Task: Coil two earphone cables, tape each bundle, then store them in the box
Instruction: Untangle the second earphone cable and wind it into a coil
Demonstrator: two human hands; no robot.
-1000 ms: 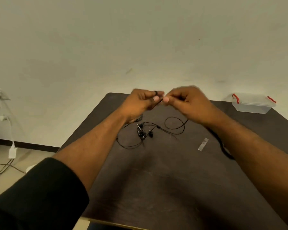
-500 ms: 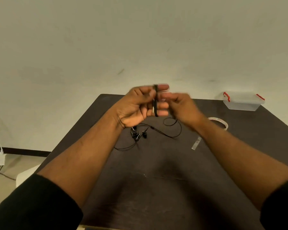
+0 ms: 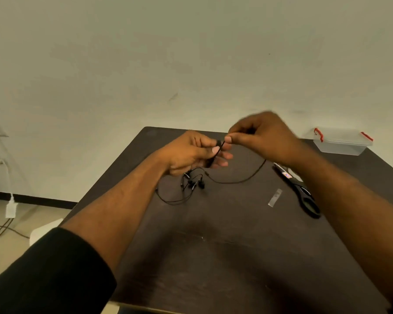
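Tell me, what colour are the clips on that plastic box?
Red: the box is clear plastic with red clips at both ends, seen in the head view.

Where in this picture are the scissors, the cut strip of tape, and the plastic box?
scissors (image 3: 308, 204): head view, on the black handle loops.
strip of tape (image 3: 275, 197): head view, middle of the strip.
plastic box (image 3: 340, 148): head view, on its clear front wall.

scissors (image 3: 298, 191) beside tape strip (image 3: 275, 197) (box (image 3: 342, 143) unobstructed)

Two bare hands (image 3: 191, 152), one dark rectangular table (image 3: 213, 257), one clear plastic box with red latches (image 3: 343, 143), one pair of black-handled scissors (image 3: 304, 196), one short clear tape strip (image 3: 275, 197), black earphone cables (image 3: 236, 181) too tangled to count.
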